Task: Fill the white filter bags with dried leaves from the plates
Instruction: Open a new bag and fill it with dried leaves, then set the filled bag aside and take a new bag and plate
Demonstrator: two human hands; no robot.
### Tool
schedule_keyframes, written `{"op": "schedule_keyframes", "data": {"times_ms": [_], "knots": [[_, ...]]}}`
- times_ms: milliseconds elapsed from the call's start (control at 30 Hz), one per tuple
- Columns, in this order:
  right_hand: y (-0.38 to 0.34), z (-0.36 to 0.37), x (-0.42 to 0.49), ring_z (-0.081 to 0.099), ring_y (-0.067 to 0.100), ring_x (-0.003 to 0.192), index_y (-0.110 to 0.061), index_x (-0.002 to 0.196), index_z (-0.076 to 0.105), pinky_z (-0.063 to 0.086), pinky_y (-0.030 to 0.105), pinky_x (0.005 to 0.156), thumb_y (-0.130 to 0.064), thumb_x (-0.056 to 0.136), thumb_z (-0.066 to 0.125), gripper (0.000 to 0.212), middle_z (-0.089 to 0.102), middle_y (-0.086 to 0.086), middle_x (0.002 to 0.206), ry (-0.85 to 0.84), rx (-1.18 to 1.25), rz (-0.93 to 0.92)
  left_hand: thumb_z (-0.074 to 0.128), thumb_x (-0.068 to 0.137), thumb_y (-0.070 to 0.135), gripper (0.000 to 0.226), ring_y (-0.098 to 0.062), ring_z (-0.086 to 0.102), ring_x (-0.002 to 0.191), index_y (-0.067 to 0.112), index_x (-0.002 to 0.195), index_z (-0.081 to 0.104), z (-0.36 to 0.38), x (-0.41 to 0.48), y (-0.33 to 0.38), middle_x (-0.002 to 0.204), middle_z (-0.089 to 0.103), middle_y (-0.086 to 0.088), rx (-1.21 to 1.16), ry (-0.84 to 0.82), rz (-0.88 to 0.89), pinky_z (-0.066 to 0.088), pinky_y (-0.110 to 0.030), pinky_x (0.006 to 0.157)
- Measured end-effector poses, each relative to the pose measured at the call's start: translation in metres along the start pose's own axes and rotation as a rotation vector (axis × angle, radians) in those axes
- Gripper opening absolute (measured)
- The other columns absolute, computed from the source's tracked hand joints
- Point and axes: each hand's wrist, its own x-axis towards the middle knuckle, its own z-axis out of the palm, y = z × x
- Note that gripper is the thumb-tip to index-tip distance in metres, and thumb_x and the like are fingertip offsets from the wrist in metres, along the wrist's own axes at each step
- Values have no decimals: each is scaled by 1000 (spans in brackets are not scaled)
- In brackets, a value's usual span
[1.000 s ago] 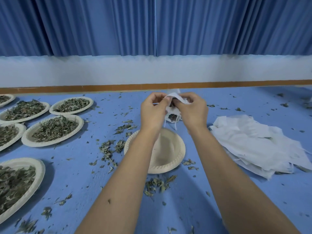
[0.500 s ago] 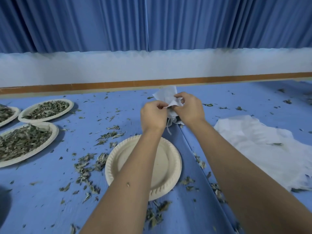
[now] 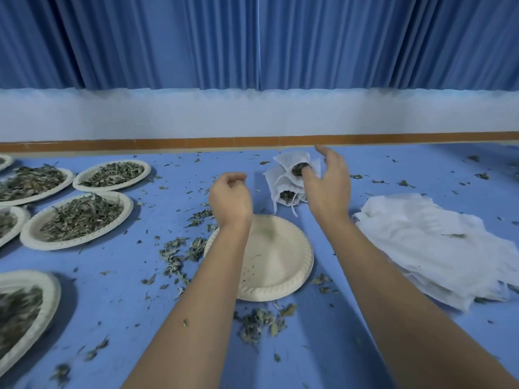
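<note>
- Filled filter bags (image 3: 276, 178) are lying piled at the far middle of the blue table (image 3: 309, 349), long axes running away from the person, 2 leafy mouths facing back.
- Right hand (image 3: 328, 189) is hovering just beside them, fingers spread, gripping nothing.
- Left hand (image 3: 230, 199) is hanging above the cream plate (image 3: 280, 262), fingers loosely curled, holding nothing.

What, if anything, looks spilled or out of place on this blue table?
Dried green leaves lie spilled across the blue table cover, thickest left of and in front of the nearly empty beige paper plate. Beyond it, the filled white filter bags lie in a heap, mouths open with leaves showing.
</note>
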Motion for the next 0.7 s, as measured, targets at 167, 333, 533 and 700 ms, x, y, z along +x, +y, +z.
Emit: {"op": "schedule_keyframes", "data": {"times_ms": [167, 333, 533, 700], "knots": [[-44, 44, -30, 54, 22, 106, -14, 112, 66, 40, 33, 92, -19, 96, 44, 28, 64, 6, 110, -65, 49, -184, 39, 95, 7, 18, -25, 59, 87, 14, 100, 54, -51, 11, -16, 111, 61, -8, -83, 376, -174, 40, -30, 64], [-82, 118, -71, 56, 18, 74, -3, 112, 66, 49, 31, 72, -10, 94, 44, 29, 68, 12, 95, -573, 322, 227, 40, 90, 0, 23, -29, 53, 108, 5, 107, 54, -100, 22, -26, 121, 55, -16, -220, 672, -211, 33, -21, 76], [-119, 166, -109, 50, 16, 57, 1, 119, 54, 48, 17, 45, -10, 96, 43, 28, 63, 26, 106, -966, 474, 597, 38, 84, -4, 16, -33, 45, 111, 7, 95, 37, -142, 32, -23, 125, 44, -23, -426, 950, -332, 30, -30, 88], [-131, 185, -116, 53, 16, 54, -7, 125, 52, 33, 18, 43, -4, 95, 40, 33, 60, 12, 76, -980, 464, 519, 37, 84, -5, 24, -29, 41, 95, 9, 96, 22, -148, 38, -13, 127, 38, -25, -568, 961, -402, 33, -31, 82]]}}
